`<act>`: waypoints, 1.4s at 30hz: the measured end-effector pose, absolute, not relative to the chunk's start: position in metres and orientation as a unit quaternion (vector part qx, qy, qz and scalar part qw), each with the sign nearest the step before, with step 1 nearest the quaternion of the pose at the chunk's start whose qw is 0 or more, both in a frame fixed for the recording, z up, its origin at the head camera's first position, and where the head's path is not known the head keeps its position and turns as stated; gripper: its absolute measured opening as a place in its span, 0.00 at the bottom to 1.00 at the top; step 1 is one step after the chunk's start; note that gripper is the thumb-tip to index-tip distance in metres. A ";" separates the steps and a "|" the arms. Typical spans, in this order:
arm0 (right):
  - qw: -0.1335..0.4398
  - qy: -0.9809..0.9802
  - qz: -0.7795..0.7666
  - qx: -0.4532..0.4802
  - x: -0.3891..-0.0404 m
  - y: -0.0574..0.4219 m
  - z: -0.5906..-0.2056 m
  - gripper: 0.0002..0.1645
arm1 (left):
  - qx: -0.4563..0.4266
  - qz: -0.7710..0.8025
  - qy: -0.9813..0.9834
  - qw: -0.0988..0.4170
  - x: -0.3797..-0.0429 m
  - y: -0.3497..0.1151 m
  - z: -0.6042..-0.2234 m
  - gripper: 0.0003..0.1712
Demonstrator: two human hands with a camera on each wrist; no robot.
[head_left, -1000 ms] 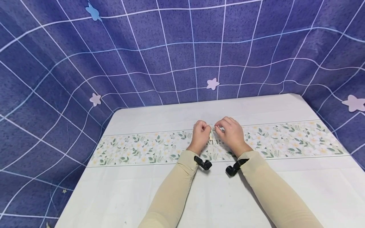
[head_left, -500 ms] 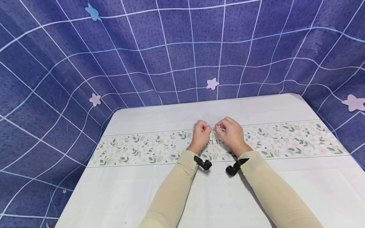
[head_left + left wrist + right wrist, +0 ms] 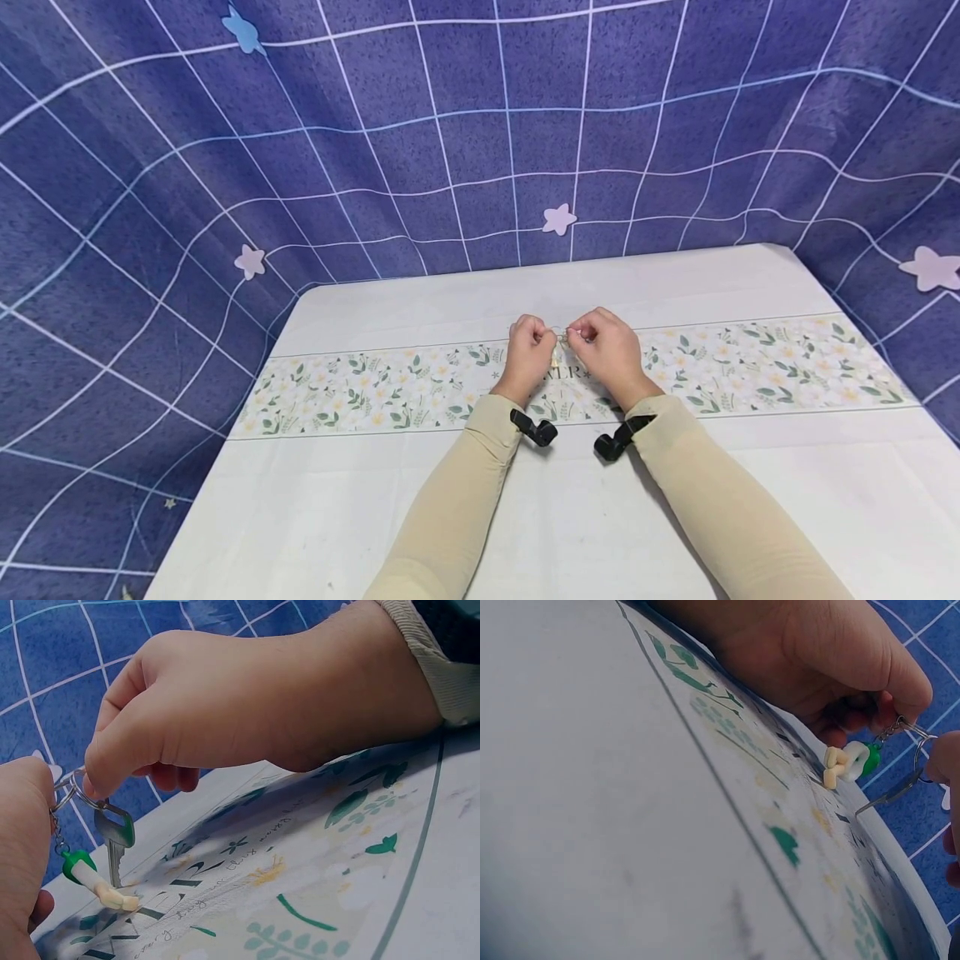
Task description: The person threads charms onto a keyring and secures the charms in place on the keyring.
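Both hands meet over the flowered band of the tablecloth. My left hand [image 3: 527,358] pinches a metal ring, from which a small chain bears a figure charm [image 3: 91,879] with a green top, white body and pale lower end. With thumb and finger, my right hand [image 3: 611,354] pinches a linked key ring [image 3: 918,756]. A silver key [image 3: 115,834] hangs from it, pointing down beside the charm. The fingertips partly cover the rings, so exactly how they join cannot be made out. Charm and key both hang just above the cloth in the wrist views.
A white table [image 3: 570,517] carries a printed strip [image 3: 367,387] of flowers and lettering across it. Behind and to the sides hangs a blue curtain [image 3: 390,150] with a grid and stars. Black wrist cameras [image 3: 615,446] sit at both cuffs.
Both hands keep their places. Only the fingertips and the rings between them shift very slightly.
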State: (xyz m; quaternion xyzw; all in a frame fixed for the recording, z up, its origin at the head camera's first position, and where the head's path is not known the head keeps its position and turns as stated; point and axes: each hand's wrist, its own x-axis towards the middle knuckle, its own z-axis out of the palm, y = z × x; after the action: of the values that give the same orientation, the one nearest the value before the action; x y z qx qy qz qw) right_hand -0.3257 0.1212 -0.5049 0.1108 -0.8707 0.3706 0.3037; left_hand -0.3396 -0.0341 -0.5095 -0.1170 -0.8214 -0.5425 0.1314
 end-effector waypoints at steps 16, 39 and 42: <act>0.290 -0.872 0.365 0.151 -0.327 0.123 -0.505 0.08 | -0.121 -0.533 -0.825 0.143 -0.340 -0.035 -0.508 0.13; 0.351 -0.863 0.313 0.186 -0.327 0.122 -0.503 0.03 | -0.117 -0.540 -0.821 0.143 -0.340 -0.035 -0.508 0.13; 0.346 -0.862 0.328 0.175 -0.327 0.122 -0.503 0.02 | -0.119 -0.540 -0.821 0.143 -0.340 -0.035 -0.508 0.13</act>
State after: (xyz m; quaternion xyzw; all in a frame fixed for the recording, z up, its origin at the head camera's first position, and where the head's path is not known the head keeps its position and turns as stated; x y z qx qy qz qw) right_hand -0.3271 0.1216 -0.5033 0.1752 -0.8615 0.3279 0.3458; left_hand -0.3402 -0.0355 -0.5083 -0.1191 -0.8206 -0.5404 0.1430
